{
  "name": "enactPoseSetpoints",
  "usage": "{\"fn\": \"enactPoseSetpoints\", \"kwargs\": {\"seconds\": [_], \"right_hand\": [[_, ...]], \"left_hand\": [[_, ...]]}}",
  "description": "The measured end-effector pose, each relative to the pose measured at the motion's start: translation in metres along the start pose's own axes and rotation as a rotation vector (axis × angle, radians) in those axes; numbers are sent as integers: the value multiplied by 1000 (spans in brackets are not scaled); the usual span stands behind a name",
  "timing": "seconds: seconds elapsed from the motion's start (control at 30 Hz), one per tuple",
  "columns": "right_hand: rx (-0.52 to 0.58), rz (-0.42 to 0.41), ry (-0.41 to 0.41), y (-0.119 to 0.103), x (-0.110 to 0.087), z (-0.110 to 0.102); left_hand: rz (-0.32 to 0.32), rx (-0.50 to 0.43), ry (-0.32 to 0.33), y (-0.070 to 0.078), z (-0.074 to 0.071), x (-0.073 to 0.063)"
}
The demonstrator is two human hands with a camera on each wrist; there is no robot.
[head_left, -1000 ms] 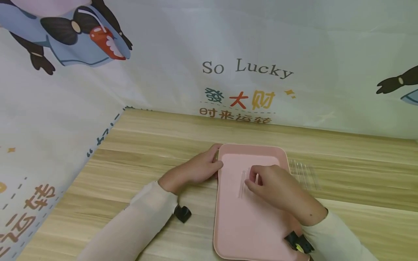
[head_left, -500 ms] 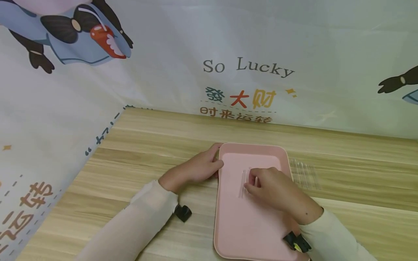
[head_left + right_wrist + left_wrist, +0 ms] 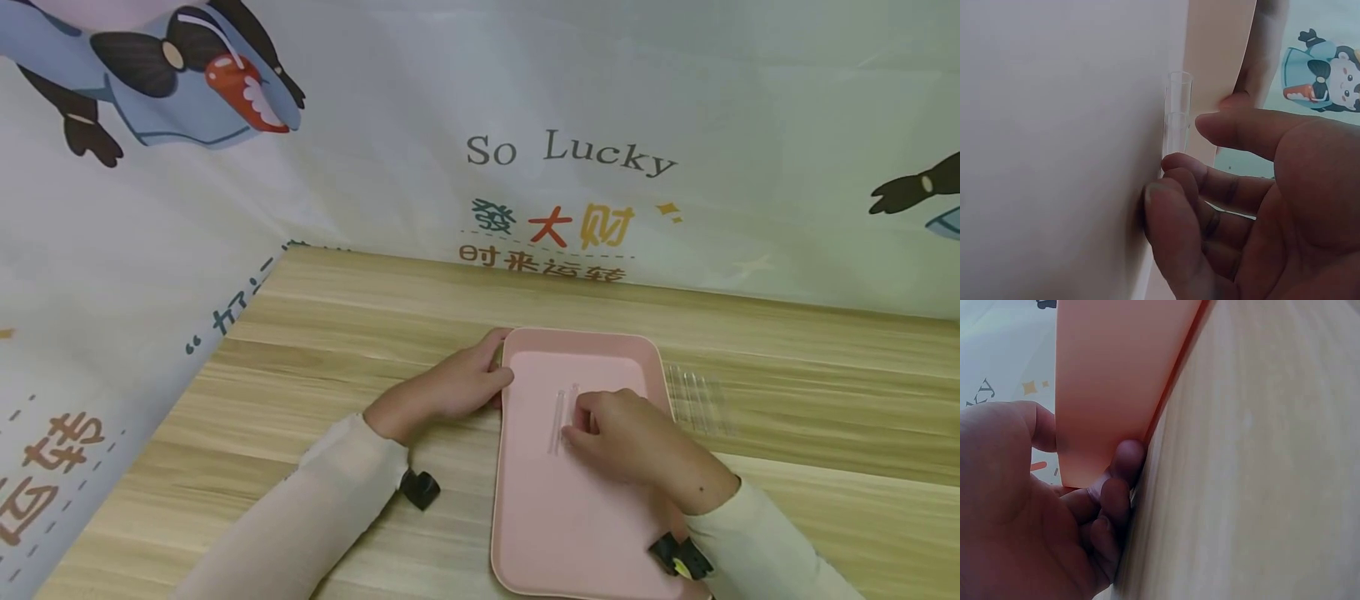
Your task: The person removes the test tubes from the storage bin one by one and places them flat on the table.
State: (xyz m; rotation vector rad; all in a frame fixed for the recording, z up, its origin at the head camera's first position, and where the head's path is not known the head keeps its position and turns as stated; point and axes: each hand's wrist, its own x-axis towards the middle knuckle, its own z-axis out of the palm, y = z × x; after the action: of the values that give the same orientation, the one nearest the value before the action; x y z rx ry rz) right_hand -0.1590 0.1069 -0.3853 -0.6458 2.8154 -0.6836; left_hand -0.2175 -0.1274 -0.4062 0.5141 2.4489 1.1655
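Note:
A pink tray (image 3: 577, 517) lies on the wooden table. My left hand (image 3: 457, 383) grips its left rim near the far corner, thumb on the edge and fingers curled against the outer wall (image 3: 1110, 381). Two slim clear test tubes lie side by side in the tray: the left test tube (image 3: 557, 423) shows nearly whole, while the right test tube (image 3: 575, 390) is partly covered by my right hand (image 3: 633, 437). In the right wrist view, that hand's fingers are loosely bent beside the tubes' rims (image 3: 1179, 94), and the thumb stands apart from the glass.
Several more clear test tubes (image 3: 699, 400) lie in a row on the table (image 3: 825, 392), just right of the tray. A printed white sheet (image 3: 375, 125) stands behind the table and along its left side. Black wrist mounts (image 3: 420, 490) sit by both sleeves.
My right hand has shifted slightly down and away from the tubes' far ends, so more of the right tube shows. The left hand and the tray hold nearly the same place.

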Motion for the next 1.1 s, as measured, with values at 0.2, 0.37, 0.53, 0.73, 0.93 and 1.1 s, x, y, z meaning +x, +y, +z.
{"fn": "enactPoseSetpoints", "kwargs": {"seconds": [0.2,0.37,0.53,0.73,0.93,1.1], "right_hand": [[2,17,-9,1,0,2],[0,23,-26,1,0,2],[16,22,-27,1,0,1],[20,24,-46,1,-2,0],[13,12,-31,0,-2,-1],[15,10,-50,0,-3,-3]], "left_hand": [[-9,-2,5,-1,1,0],[-10,6,-3,-1,1,-1],[-17,-2,12,1,0,-1],[-13,-7,3,1,1,-3],[-10,15,22,2,0,-3],[-12,16,24,3,-1,-3]]}}
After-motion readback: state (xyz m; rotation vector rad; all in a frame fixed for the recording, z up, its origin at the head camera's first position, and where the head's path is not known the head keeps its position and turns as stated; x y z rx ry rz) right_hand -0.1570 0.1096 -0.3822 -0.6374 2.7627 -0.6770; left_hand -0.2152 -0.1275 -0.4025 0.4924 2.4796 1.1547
